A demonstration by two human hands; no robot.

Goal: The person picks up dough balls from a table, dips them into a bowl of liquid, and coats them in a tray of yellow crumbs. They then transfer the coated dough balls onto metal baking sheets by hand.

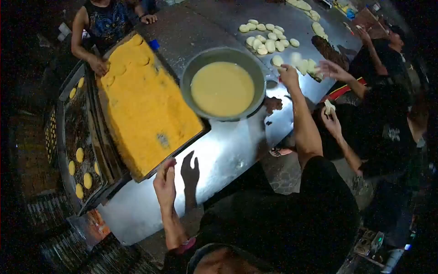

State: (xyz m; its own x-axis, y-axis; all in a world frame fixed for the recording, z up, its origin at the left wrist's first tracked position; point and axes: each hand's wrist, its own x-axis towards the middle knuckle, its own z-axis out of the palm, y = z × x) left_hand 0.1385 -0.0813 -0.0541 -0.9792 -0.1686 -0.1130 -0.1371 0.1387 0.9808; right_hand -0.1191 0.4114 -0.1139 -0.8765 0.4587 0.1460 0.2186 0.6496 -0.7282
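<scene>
Hands spread wide: left hand [165,182] hovers open-fingered by the crumb tray [146,109], right hand [289,74] curls over dough pieces [269,42] past the batter bowl [222,84].

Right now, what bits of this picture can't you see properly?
Head view only:
- Right hand: fingertips blurred above the dough pieces, so whether it holds one is unclear.
- Left hand: seen from the back; the palm is hidden.
- Bottom of the bowl: covered by yellow batter.
- Tray of crumbs: its near corner sits behind the left hand.
- Table edges: lost in darkness.
</scene>
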